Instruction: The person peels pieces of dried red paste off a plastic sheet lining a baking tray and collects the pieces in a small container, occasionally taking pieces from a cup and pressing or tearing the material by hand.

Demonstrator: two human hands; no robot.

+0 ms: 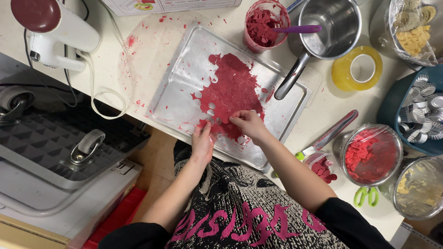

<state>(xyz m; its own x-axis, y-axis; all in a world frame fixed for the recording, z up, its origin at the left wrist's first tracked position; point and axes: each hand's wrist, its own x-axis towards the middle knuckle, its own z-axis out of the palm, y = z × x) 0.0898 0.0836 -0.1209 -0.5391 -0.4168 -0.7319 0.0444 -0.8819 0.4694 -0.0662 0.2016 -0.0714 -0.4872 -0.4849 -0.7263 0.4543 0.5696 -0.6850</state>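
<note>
The left hand (202, 142) has its grip closed on the near edge of the red perforated sheet (232, 94), fingers curled over the ragged rim; the right hand (248, 123) pinches the same sheet between fingertips just beside it, at the sheet's near right corner. Both grips sit at the near edge of the clear tray (180, 103) that carries the sheet, which spreads away from them toward the far side, full of round punched holes.

Far to the left of the hands a white machine with a dark red cap (53, 32) stands on the surface (323, 110), its cord (99, 99) looping down toward the tray's left end. Beyond the sheet, up from the right hand, a plastic cup smeared with red paste (265, 25) holds a purple-handled tool (297, 29). Next to it a steel saucepan (330, 25) rests its long handle across the tray's far right corner, close to the sheet but clear of both hands. Further right lies a yellow roll of tape (356, 69). To the right of the right forearm a knife with a red handle (330, 133) lies slantwise, then a small tub of red discs (321, 167), a wrapped bowl of red cutouts (371, 154) and green-handled scissors (366, 196). At the far right a blue basin (392, 110) holds fluted metal moulds (424, 113).
</note>
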